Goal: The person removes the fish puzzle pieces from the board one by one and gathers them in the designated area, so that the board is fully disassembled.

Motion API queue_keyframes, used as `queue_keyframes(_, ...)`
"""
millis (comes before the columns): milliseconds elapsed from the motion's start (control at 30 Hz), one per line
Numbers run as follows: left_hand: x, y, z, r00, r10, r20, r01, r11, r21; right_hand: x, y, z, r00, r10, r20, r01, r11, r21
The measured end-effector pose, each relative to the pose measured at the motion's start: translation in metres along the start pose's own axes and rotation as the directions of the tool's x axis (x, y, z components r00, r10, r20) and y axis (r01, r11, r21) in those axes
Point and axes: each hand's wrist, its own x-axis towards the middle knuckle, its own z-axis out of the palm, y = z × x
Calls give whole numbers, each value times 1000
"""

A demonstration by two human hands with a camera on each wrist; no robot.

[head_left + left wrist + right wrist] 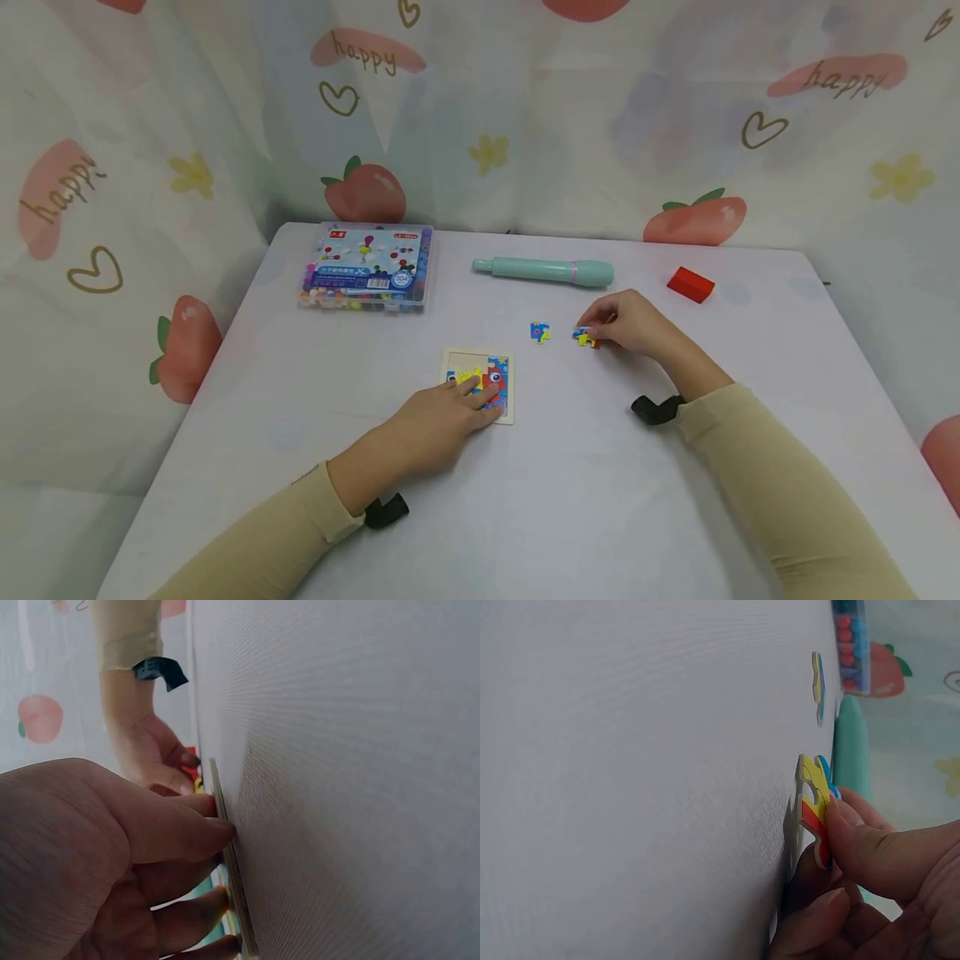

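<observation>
My left hand [442, 423] lies over a small wooden puzzle board [458, 360], fingers spread across its partly filled picture of red, yellow and blue. In the left wrist view the thumb touches the edge of the puzzle board [238, 896], with the fingertips resting on top. To the right, my right hand [626, 323] pinches a blue, yellow and red puzzle piece [817, 784] between thumb and fingers, tilted close over the table. Another puzzle piece [539, 332], mostly blue with yellow, lies flat between the board and the right hand. Part of the board is hidden under the left fingers.
At the back left stands a clear plastic case [367, 268] of colourful small parts. A mint-green tube-shaped thing [543, 271] lies behind the loose piece. A red block [691, 284] sits at the back right. Patterned curtain [570, 158] closes off the table's far edge.
</observation>
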Motion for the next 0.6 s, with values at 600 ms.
queue_keyframes(600, 0, 0, -1, 1000, 8, -3, -8, 1000, 21, -4, 2, 8, 997, 0, -81, -3, 999, -40)
